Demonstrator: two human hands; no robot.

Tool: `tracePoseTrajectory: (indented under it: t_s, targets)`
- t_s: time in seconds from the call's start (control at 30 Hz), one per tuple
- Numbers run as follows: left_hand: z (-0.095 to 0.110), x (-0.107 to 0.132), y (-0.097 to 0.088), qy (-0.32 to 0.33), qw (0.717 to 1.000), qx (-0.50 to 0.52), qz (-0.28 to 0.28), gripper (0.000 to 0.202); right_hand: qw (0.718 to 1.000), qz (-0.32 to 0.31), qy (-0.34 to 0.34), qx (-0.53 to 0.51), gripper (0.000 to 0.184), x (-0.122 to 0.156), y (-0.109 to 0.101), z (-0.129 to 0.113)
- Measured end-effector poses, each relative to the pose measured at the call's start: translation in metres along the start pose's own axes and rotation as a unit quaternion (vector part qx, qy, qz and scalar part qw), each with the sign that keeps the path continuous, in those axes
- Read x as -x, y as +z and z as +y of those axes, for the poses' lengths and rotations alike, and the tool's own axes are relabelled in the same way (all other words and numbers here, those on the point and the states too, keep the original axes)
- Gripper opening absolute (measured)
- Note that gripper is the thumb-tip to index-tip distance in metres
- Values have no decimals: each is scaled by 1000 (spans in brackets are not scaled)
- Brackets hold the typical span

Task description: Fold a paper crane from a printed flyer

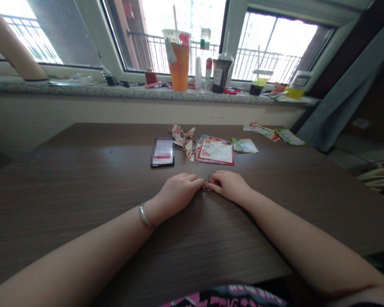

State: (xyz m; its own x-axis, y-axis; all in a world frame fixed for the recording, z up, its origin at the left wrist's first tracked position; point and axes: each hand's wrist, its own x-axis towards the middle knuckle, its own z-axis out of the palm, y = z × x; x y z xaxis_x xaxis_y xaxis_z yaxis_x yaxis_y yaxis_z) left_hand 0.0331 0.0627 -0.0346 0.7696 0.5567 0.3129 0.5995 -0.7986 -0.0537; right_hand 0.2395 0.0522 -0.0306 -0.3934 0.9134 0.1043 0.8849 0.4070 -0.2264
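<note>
Close together on the table, my left hand [184,189] and my right hand [228,184] both have their fingers closed in a pinch. Between the fingertips is a small, thin, pale and reddish piece [206,189], mostly covered by the fingers, so its kind cannot be made out. Just beyond my hands lies a stack of printed sheets [216,150] with red borders. To its left are red-and-white striped folded paper shapes [188,145]. A phone [163,151] with a lit, blurred screen lies above my left hand.
Green-and-white paper slips [245,145] lie right of the sheets, with more strips [265,131] farther back. On the windowsill [131,91] stand an orange drink cup [179,64], a dark drink cup [222,74] and several small bottles. The table [83,179] ends at the wall below the sill.
</note>
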Motion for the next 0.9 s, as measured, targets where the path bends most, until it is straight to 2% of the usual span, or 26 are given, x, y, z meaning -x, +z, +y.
tracePoseTrajectory:
  t_s: [0.23, 0.73, 0.9]
  targets:
    - [-2, 0, 2, 1, 1000, -3, 8, 12, 999, -5, -34, 13, 31, -7, 3, 2]
    - [-1, 1, 1, 9, 1000, 7, 20, 19, 1000, 0, -20, -10, 34, -9, 6, 4]
    - [-3, 2, 3, 29, 1000, 0, 6, 20, 1000, 1, -17, 0, 33, -8, 6, 4]
